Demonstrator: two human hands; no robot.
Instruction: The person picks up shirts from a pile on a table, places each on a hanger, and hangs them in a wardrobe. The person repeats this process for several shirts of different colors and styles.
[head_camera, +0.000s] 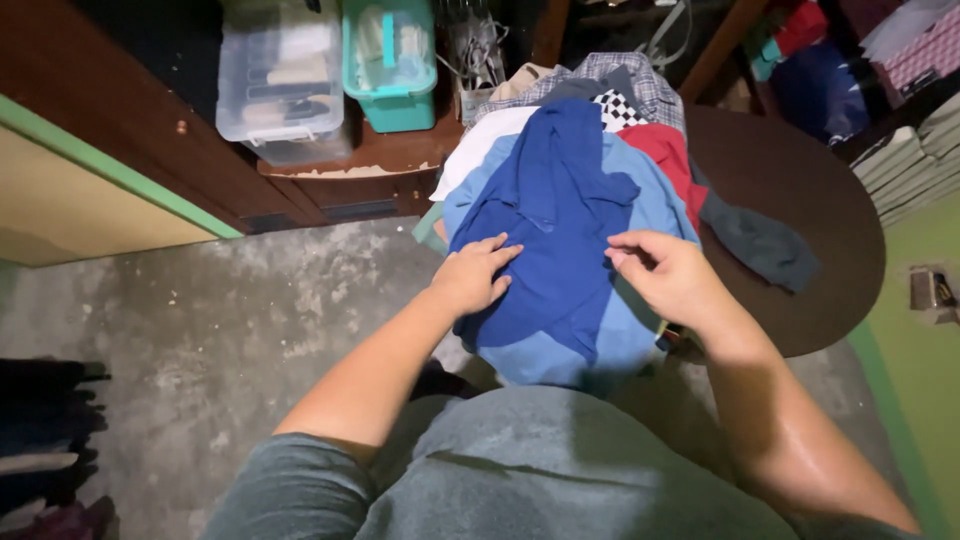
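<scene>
Left hand (473, 275) lay flat, fingers spread, on the dark blue shirt (560, 210); right hand (665, 275) rested at the shirt's right edge, fingers curled — whether it pinched cloth, unclear. Hands apart. Shirt topped a clothes pile (640, 110) on a round brown table (810, 200), centre frame. Cloth likely light, limp, not slippery — best taken at shoulders or hem. Upper left: clear lidded bin (280, 70), teal bin (392, 60) beside it. Upper right: pink checked box (925, 50).
</scene>
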